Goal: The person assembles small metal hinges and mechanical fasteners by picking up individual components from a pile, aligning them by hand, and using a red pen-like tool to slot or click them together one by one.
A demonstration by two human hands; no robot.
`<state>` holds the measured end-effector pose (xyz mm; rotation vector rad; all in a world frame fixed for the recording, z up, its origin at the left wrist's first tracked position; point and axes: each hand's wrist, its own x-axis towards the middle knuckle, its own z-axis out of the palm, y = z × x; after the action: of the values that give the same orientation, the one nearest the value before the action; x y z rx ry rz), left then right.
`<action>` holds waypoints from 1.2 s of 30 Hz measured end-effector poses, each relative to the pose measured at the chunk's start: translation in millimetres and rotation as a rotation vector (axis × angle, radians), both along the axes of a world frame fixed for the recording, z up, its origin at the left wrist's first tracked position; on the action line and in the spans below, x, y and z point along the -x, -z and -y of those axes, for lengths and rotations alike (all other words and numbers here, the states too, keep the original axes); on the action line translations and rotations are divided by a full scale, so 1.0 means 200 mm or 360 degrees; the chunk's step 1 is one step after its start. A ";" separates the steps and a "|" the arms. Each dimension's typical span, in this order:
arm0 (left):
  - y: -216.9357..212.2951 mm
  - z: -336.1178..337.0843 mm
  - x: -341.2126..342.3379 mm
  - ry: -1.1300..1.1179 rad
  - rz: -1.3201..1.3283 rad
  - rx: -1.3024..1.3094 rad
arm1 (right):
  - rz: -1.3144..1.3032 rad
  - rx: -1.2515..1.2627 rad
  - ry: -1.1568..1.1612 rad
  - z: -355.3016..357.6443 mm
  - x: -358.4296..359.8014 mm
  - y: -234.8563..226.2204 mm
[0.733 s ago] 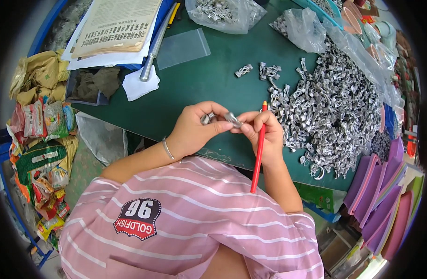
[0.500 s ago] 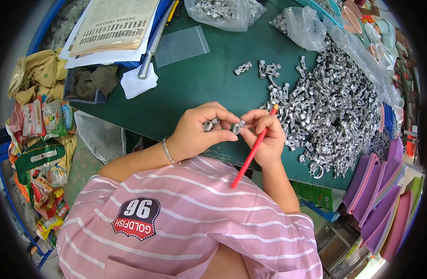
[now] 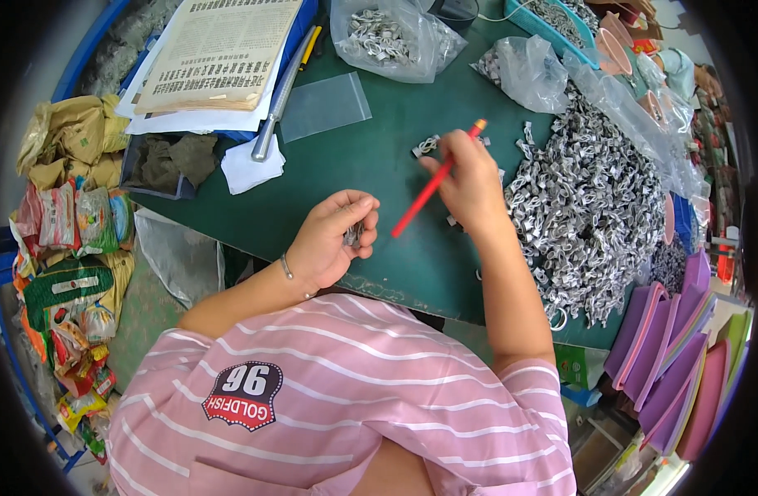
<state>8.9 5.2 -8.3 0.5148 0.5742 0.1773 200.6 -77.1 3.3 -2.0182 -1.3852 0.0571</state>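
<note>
My left hand (image 3: 329, 238) is above the near edge of the green table, palm turned up. Its fingers are curled round small grey metal ring-like pieces (image 3: 353, 234), partly hidden by the fingers. My right hand (image 3: 471, 183) is stretched out further over the table, with a red pencil (image 3: 420, 201) lodged in it, yellow end pointing away from me. The thumb and fingertips are beside a loose metal piece (image 3: 426, 147); whether they touch it I cannot tell. Other loose pieces are partly covered by this hand. A large heap of such metal pieces (image 3: 589, 211) lies to its right.
Clear bags of metal pieces (image 3: 383, 37) and a blue basket (image 3: 552, 29) stand at the back. At the left are an open book (image 3: 218, 54), a tapered metal rod (image 3: 273, 116), a flat plastic bag (image 3: 325, 107) and a bin of grey cloth (image 3: 168, 157). Purple boards (image 3: 655, 347) lean at the right.
My hands have parted. The right moved away from me to the loose pieces, still carrying the red pencil. The left drew back slightly, turned palm up and closed round its pieces.
</note>
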 end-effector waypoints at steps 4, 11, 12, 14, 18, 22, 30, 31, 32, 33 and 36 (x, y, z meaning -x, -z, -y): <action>-0.02 0.01 0.00 0.0028 -0.0096 -0.0083 | 0.0207 0.0118 0.0185 -0.12 0.01 0.07; 0.00 -0.01 0.00 0.0020 -0.0113 -0.0294 | -0.0230 -0.0114 -0.0060 0.02 0.04 0.05; -0.02 0.00 -0.01 0.0067 -0.0104 -0.0387 | -0.0238 -0.0101 -0.0069 0.05 0.08 0.05; -0.03 0.01 -0.03 0.0120 -0.0108 -0.0464 | -0.0974 -0.0256 -0.0268 0.14 0.15 0.03; -0.01 0.04 -0.04 0.0222 -0.0035 -0.0600 | -0.1262 -0.0413 -0.0349 0.25 0.24 0.04; -0.04 0.06 -0.03 0.0297 -0.0037 -0.0877 | -0.1804 -0.0510 -0.0156 0.30 0.27 0.05; -0.09 0.07 -0.03 0.0367 0.0082 -0.1333 | -0.1945 -0.0864 -0.0120 0.35 0.34 0.14; -0.09 0.08 -0.03 0.0369 0.0079 -0.1331 | -0.1672 -0.0949 -0.0137 0.36 0.34 0.13; -0.08 0.08 -0.03 0.0355 0.0034 -0.1145 | -0.1393 -0.1028 -0.0155 0.36 0.35 0.13; -0.07 0.09 -0.03 0.0340 -0.0010 -0.0960 | -0.1285 -0.1026 -0.0152 0.36 0.35 0.11; -0.05 0.12 -0.03 0.0397 0.0027 -0.0729 | -0.1159 -0.1069 -0.0265 0.34 0.39 0.05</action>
<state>14.1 -17.9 1.3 1.0222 0.4468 0.0736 121.8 -144.3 -6.5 -1.1444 -0.9172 0.3204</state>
